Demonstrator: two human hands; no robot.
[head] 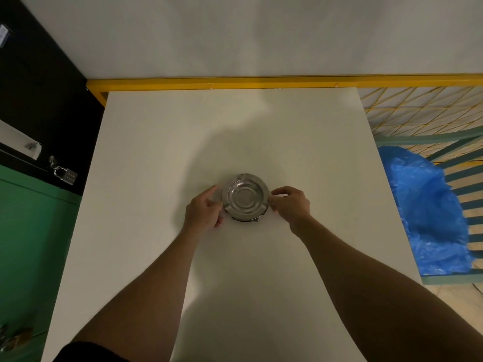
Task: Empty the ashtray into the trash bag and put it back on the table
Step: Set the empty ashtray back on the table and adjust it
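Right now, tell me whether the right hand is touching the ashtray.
Touching: the head view shows the right hand's fingertips pinching the ashtray's right rim, no gap visible.

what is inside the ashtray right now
The ashtray bowl shows only bare shiny metal with ring marks; no ash or butts are visible. Both hands touch its rim, and whatever lies beneath it on the table is hidden.
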